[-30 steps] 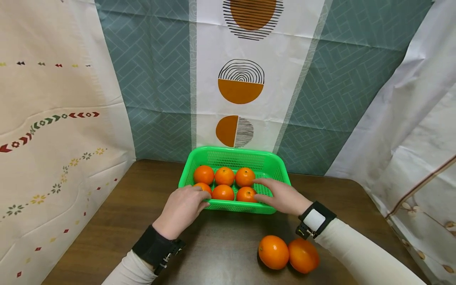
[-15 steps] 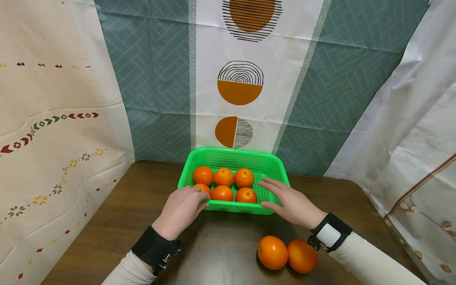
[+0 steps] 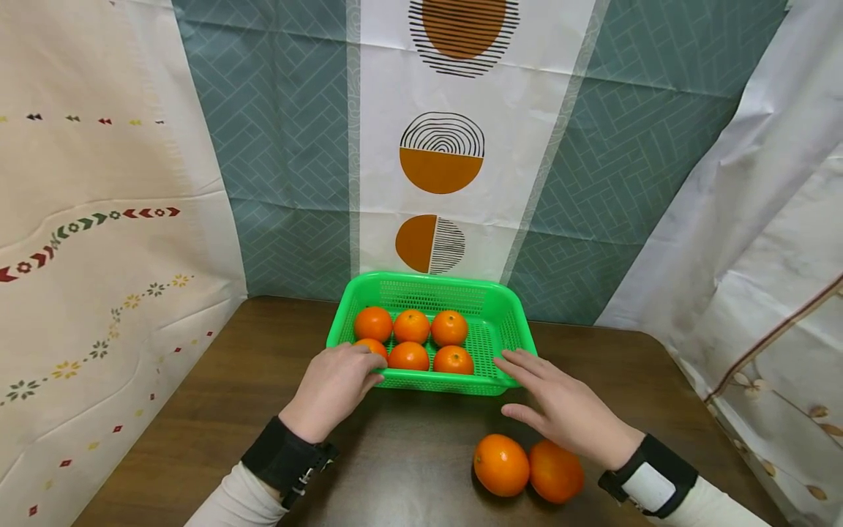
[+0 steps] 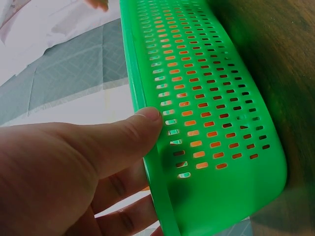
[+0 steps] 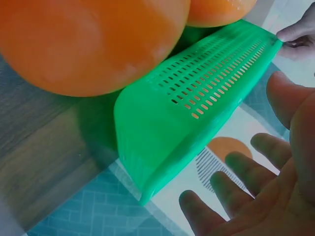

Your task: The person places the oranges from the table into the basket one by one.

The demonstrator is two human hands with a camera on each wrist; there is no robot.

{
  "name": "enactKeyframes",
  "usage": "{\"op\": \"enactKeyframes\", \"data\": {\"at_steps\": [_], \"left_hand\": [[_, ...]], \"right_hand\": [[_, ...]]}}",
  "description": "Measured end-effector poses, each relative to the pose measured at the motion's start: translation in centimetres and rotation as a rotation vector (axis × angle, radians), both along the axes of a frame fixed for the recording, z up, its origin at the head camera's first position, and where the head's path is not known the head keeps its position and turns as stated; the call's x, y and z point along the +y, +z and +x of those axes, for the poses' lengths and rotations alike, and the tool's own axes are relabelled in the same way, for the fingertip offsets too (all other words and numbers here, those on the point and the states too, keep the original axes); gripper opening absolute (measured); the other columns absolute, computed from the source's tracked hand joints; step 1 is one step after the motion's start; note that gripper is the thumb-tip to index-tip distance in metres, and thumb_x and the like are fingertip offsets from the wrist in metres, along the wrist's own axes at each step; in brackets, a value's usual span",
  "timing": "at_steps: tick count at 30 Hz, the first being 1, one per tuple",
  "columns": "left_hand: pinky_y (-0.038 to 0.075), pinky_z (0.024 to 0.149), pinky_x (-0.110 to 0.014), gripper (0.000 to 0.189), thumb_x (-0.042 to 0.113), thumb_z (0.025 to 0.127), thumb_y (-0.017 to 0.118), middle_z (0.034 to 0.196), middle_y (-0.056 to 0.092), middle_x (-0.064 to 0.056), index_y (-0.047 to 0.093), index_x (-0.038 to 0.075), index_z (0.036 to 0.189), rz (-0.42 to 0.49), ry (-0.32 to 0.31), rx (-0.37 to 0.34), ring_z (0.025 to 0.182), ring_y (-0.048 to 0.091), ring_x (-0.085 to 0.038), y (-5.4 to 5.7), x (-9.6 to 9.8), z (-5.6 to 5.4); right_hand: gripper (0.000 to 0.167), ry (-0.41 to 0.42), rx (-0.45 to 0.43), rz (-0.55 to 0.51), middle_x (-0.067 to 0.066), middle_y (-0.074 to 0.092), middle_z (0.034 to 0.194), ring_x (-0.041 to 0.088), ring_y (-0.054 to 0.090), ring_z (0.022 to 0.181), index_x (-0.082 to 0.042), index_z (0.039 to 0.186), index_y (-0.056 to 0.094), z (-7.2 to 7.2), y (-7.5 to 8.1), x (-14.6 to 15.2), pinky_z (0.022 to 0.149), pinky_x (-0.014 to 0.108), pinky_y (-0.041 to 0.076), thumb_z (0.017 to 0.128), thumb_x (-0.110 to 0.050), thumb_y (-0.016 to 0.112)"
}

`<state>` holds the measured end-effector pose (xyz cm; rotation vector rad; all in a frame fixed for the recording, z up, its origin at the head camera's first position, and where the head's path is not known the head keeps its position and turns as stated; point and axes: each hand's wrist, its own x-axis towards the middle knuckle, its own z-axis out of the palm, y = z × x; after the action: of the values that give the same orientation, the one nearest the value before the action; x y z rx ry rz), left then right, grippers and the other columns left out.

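Observation:
A green perforated plastic basket (image 3: pixel 503 322) stands at the back of the table with several oranges (image 3: pixel 411 326) in two rows, its right end holding none. My left hand (image 3: pixel 334 384) grips the front rim near the left corner. In the left wrist view the thumb presses the outside of the basket wall (image 4: pixel 211 123), fingers behind the rim. My right hand (image 3: pixel 569 410) hovers with spread fingers by the basket's front right corner, holding nothing. Below it, two oranges sit side by side on the table, a left one (image 3: pixel 501 465) and a right one (image 3: pixel 555 472), partly under the hand.
The brown wooden table (image 3: pixel 217 410) reaches back to a patterned teal and white cloth (image 3: pixel 290 161) hanging just behind the basket. Pale cloths hang along the left side (image 3: pixel 118 256) and the right side (image 3: pixel 757 293).
My right hand has drawn away from the front right orange in the basket, moving right and toward me, over the two table oranges. My left hand has stayed on the rim.

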<state>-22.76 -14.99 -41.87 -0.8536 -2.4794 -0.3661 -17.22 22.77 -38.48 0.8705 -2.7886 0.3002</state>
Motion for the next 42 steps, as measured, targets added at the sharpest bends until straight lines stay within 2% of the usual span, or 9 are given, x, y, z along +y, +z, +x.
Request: {"op": "enactKeyframes", "data": {"at_steps": [5, 9, 15, 19, 26, 35, 42], "left_hand": [[0.054, 0.067, -0.035, 0.022, 0.017, 0.083, 0.099, 0.081, 0.065, 0.009, 0.08, 0.02, 0.093, -0.003, 0.001, -0.003, 0.075, 0.065, -0.02, 0.0, 0.0, 0.0], [0.054, 0.065, -0.035, 0.022, 0.017, 0.083, 0.099, 0.082, 0.065, 0.009, 0.08, 0.02, 0.093, -0.002, -0.005, 0.004, 0.074, 0.064, -0.02, 0.0, 0.0, -0.1], [0.053, 0.064, -0.034, 0.022, 0.017, 0.083, 0.099, 0.081, 0.065, 0.009, 0.08, 0.02, 0.093, -0.003, -0.004, 0.01, 0.073, 0.064, -0.02, 0.0, 0.0, -0.1], [0.053, 0.065, -0.034, 0.022, 0.017, 0.083, 0.099, 0.081, 0.065, 0.008, 0.08, 0.02, 0.093, -0.004, 0.002, 0.0, 0.074, 0.064, -0.02, 0.0, 0.0, -0.1], [0.054, 0.066, -0.035, 0.022, 0.017, 0.083, 0.099, 0.081, 0.064, 0.009, 0.079, 0.02, 0.093, 0.0, 0.005, -0.013, 0.074, 0.064, -0.019, 0.1, 0.0, 0.0], [0.052, 0.065, -0.034, 0.022, 0.017, 0.083, 0.099, 0.08, 0.064, 0.009, 0.079, 0.021, 0.091, -0.004, 0.01, -0.012, 0.073, 0.062, -0.019, 0.1, 0.1, 0.0], [0.052, 0.066, -0.033, 0.022, 0.018, 0.083, 0.099, 0.08, 0.064, 0.009, 0.078, 0.021, 0.092, -0.005, 0.01, -0.018, 0.073, 0.061, -0.019, 0.0, 0.1, 0.0]], "right_hand": [[0.076, -0.023, -0.021, 0.009, 0.007, 0.051, 0.167, 0.034, 0.05, 0.153, -0.018, 0.165, 0.052, 1.2, -0.3, 0.7, 0.112, 0.056, 0.052, 0.101, -0.047, 0.081], [0.077, -0.04, -0.05, 0.024, 0.005, 0.052, 0.166, 0.032, 0.055, 0.149, -0.019, 0.165, 0.053, 2.4, -0.3, 1.4, 0.107, 0.053, 0.056, 0.1, -0.048, 0.082], [0.081, -0.013, -0.109, 0.053, 0.003, 0.053, 0.164, 0.029, 0.06, 0.142, -0.02, 0.164, 0.054, 3.6, -0.6, 2.3, 0.099, 0.051, 0.061, 0.097, -0.056, 0.081], [0.082, 0.011, -0.148, 0.073, 0.003, 0.055, 0.162, 0.029, 0.061, 0.14, -0.02, 0.162, 0.056, 4.0, -1.1, 2.7, 0.099, 0.051, 0.061, 0.094, -0.06, 0.082], [0.083, 0.008, -0.242, 0.093, 0.0, 0.059, 0.158, 0.026, 0.061, 0.138, -0.02, 0.159, 0.059, 4.3, -1.6, 3.4, 0.099, 0.048, 0.061, 0.091, -0.062, 0.084], [0.083, 0.049, -0.22, 0.087, 0.0, 0.062, 0.153, 0.024, 0.063, 0.133, -0.017, 0.156, 0.062, 4.6, -2.7, 3.9, 0.098, 0.045, 0.061, 0.087, -0.053, 0.092], [0.087, 0.034, -0.32, 0.11, 0.0, 0.062, 0.152, 0.026, 0.064, 0.13, -0.019, 0.156, 0.061, 4.6, -3.3, 4.0, 0.099, 0.049, 0.06, 0.085, -0.058, 0.091]]}}
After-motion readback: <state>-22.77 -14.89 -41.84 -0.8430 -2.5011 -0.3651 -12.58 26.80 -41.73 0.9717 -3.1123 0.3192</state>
